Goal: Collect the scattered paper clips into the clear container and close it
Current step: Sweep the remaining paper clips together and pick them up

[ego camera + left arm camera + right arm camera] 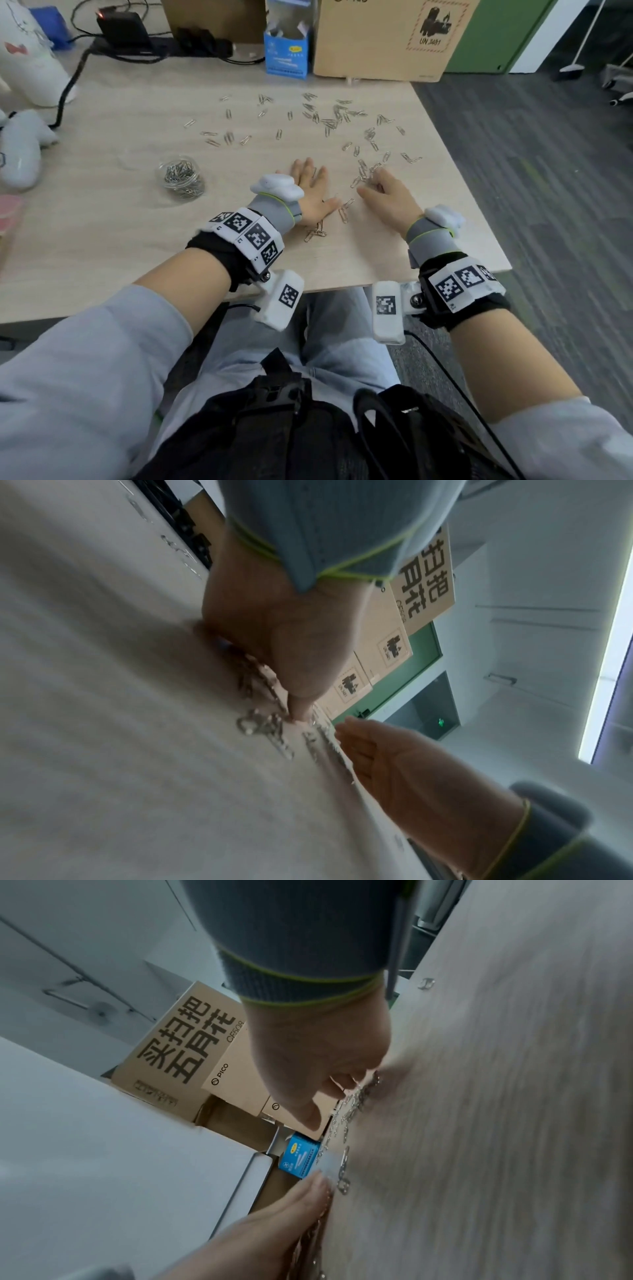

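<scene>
Many silver paper clips (329,120) lie scattered over the far and right part of the wooden table (102,222). The clear container (180,178) stands open at the left, partly filled with clips. My left hand (310,181) lies flat, palm down, fingers straight, with a few clips (317,233) beside its wrist. In the left wrist view the left hand (284,631) presses on the table among clips (260,726). My right hand (380,192) has its fingers curled over a cluster of clips (364,174). The right wrist view shows the right hand (318,1056) curled, thumb out, at clips (356,1099).
A blue carton (287,51) and a cardboard box (387,37) stand along the table's back. A black charger (121,29) with its cable and white plush toys (24,144) sit at the left. The table's right edge (462,171) runs close to my right hand.
</scene>
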Demonstrator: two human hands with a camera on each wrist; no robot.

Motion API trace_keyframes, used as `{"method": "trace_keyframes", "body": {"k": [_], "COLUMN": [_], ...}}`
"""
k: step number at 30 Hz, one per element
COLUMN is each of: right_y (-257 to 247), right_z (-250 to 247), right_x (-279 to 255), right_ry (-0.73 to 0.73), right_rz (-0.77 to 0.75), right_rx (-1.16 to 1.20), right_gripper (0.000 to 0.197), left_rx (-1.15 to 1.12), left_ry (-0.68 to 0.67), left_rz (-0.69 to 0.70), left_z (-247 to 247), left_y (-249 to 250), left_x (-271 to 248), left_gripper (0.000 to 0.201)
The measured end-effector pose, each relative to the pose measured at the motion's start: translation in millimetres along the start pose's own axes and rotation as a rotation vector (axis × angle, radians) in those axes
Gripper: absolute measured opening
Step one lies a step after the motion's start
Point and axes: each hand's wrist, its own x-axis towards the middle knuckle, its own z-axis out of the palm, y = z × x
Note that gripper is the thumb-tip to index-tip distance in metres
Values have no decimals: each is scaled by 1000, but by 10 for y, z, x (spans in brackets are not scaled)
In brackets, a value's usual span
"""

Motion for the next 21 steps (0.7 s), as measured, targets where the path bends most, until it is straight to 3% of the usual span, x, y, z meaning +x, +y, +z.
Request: {"method": "trace_keyframes", "body": {"k": [1, 3, 5, 8, 12, 17, 21], "right_y": [9, 54, 145, 262, 240, 32, -136], "right_z": [-18, -90, -165, -173, -62, 94, 196], "right_x": [-2, 20, 52, 57, -2, -12, -17], "right_ry": [34, 151, 252, 199, 85, -54, -171], "right_rz": [-15, -1, 118, 301, 299, 153, 22], "right_rx": [-10, -162, -309, -369, -369, -326, -259], "right_gripper": [12, 39, 54, 66, 75, 74, 70], "left_rx": [-24, -31, 23, 84, 161, 144, 139], "left_ry": [-9, -24, -46, -109, -116, -40, 14], "left_rz": [14, 37, 59, 69, 57, 64, 63], "left_z": [-50, -168, -274, -264, -30, 61, 97], "left_y": [-17, -79, -158, -267, -291, -215, -144], "left_x": [6, -32, -98, -173, -178, -70, 54], "left_gripper": [79, 93, 114, 131, 117, 91, 83]}}
